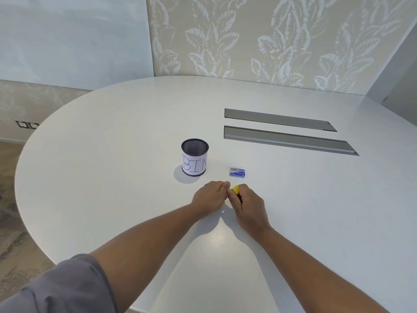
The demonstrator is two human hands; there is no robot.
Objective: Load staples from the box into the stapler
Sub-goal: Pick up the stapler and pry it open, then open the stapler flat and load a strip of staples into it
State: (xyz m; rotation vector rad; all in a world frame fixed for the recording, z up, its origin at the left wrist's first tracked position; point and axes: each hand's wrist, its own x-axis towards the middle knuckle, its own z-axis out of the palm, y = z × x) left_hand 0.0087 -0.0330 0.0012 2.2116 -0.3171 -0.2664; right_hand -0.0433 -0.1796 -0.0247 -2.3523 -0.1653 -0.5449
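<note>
Both hands (228,197) clamp a yellow stapler (236,189); mesh cup (194,157) reads "BIN".

Most of the yellow stapler (236,189) is covered by the right hand (248,205) and left hand (209,197); only one corner is seen. The print on the staple box (237,172) is too small to be read. The word on the mesh cup (194,157) is cut short by its curve.

On the table (112,154), the cup (194,157) is left of the box (237,172). Both hands (228,199) are nearer.
</note>
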